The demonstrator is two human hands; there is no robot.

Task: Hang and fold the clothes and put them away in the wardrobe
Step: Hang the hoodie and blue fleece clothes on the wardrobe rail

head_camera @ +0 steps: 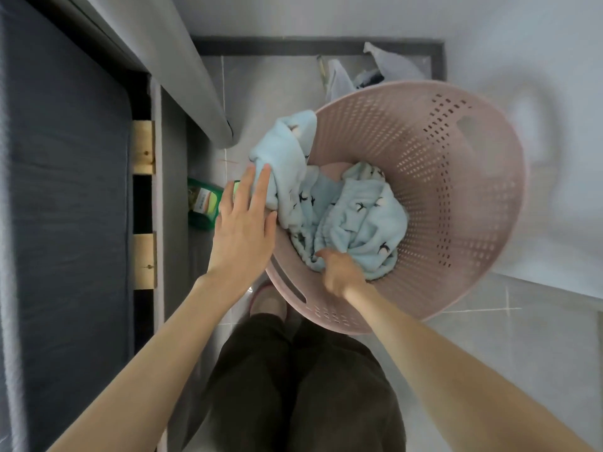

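1 dark mattress fills the far left, with 2 bits of wood showing at its edge. Next to that, a green packet lies on the floor.

The left hand is just right of the packet. Its fingers are straight and a little spread. The tips of 2 of them touch the clothes where they hang over the left rim of the basket. This hand holds nothing. It only touches.

Below that hand are 1 slipper and dark trousers.

The basket is big, round and pink, with lots of little holes and a slot for a handle. It is tipped, so its mouth faces up at the camera. The clothes are inside it. They are soft and light blue, with small dark bird shapes. Most of them lie in a heap at the bottom of the basket, toward its left side, and 1 part hangs out over the rim. I cannot tell if it is 1 piece or more.

The right hand is inside the basket, at the near edge of the heap. Its fingers are curled into the blue cloth and grip a bunch of it. This hand looks a bit blurred.

Behind the basket, by the wall, sit some pale bags.
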